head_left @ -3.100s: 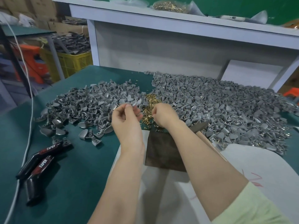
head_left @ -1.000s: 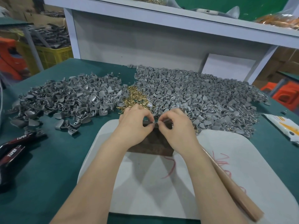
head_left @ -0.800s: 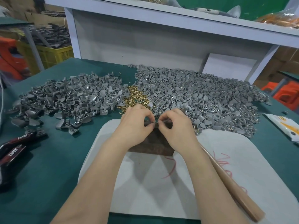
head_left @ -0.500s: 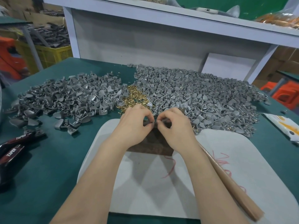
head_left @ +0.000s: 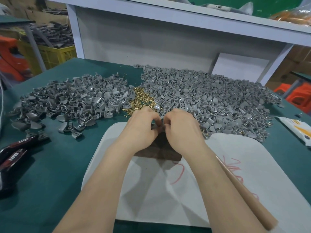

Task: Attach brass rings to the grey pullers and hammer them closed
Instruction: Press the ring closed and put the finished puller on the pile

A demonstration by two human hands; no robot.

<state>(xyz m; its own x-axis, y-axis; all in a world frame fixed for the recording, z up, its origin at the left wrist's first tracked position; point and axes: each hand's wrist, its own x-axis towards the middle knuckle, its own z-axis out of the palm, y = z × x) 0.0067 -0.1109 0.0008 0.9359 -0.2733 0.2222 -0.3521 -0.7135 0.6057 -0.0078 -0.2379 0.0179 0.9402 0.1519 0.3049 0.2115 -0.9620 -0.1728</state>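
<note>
My left hand and my right hand meet fingertip to fingertip over the far end of a dark wooden block. Between them they pinch one small grey puller, mostly hidden by the fingers; a brass ring cannot be made out there. A small heap of brass rings lies just beyond the hands. Grey pullers lie in two big piles, one on the left and one on the right. A wooden hammer handle lies under my right forearm.
The block sits on a white board on the green table. Black tools marked TAPER lie at the left edge. A white packet lies at the right. A grey shelf unit stands behind the piles.
The hands left the brass heap and came together over the block about a second ago. Since then they have stayed there, with only small finger movements.
</note>
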